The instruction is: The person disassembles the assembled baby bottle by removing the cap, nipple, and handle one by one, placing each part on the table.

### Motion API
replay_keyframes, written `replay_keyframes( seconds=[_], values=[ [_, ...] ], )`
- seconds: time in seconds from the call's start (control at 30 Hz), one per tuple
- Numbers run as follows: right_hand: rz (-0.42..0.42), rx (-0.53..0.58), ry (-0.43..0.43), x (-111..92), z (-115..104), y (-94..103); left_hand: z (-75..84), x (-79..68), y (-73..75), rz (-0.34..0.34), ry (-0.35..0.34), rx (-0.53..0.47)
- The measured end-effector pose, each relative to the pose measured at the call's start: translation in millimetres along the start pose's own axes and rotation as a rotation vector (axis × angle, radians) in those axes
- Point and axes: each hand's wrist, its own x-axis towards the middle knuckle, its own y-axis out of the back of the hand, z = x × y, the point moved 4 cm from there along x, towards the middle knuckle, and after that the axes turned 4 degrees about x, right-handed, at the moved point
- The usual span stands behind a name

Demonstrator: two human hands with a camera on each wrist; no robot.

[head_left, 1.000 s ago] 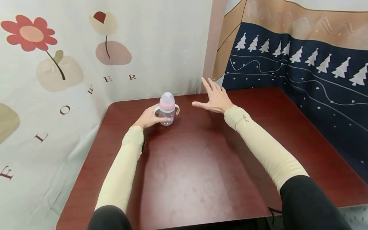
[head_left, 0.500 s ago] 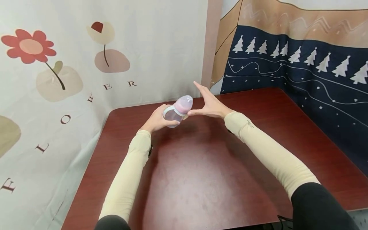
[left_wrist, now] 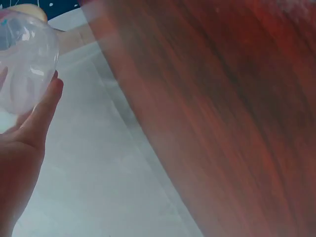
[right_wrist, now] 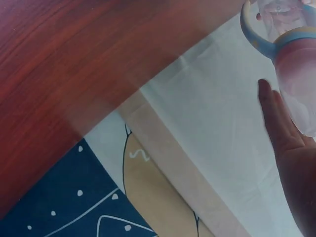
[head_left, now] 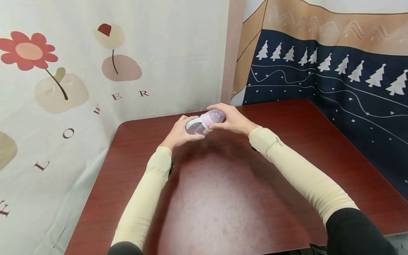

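A baby bottle [head_left: 204, 123] with a clear body, pink collar, domed clear cap and two side handles is tilted to the right above the table. My left hand [head_left: 182, 133] grips its body, thumb along the near side. At the cap end, my right hand [head_left: 234, 119] curves around the dome [head_left: 217, 115], thumb below and fingers over the top. In the left wrist view the bottle's base [left_wrist: 29, 64] shows above the left palm. The right wrist view has the pink collar [right_wrist: 298, 61] and a pale blue handle [right_wrist: 256, 42] near the right fingers [right_wrist: 271, 108].
Beneath the hands is a reddish-brown wooden table [head_left: 223, 198]. A white curtain with printed flowers [head_left: 178, 53] hangs behind its far and left edges. A navy cloth with white trees [head_left: 287, 74] hangs at the right. A dark cable [head_left: 313, 248] lies by the near edge.
My left hand has lifted the upright bottle off the table, tilted it and carried it right. My right hand has come in from the right and closed around the cap.
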Motion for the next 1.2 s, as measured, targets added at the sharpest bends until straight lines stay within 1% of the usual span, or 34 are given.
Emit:
replay_keyframes(
  seconds=[0.1,0.27,0.47,0.73,0.97,1.2],
  values=[
    [0.015,-0.015,-0.009,-1.3,1.4,1.4,2.8,-0.4,-2.1,0.036,-0.008,-0.056],
    [0.025,-0.026,-0.024,-4.7,1.8,4.2,6.7,-2.2,-7.5,0.048,-0.018,-0.130],
    [0.061,-0.061,0.000,-7.7,-1.9,9.1,12.3,0.4,-10.8,0.080,-0.065,-0.149],
    [0.120,-0.117,-0.045,-9.4,-3.9,15.6,17.9,2.3,-12.3,0.086,-0.050,-0.167],
    [0.091,-0.114,-0.051,-9.9,-2.7,20.1,16.4,1.5,-16.3,0.099,-0.037,-0.161],
    [0.093,-0.101,-0.071,-14.2,-2.4,32.1,12.5,1.1,-23.6,0.081,-0.035,-0.169]
  ],
)
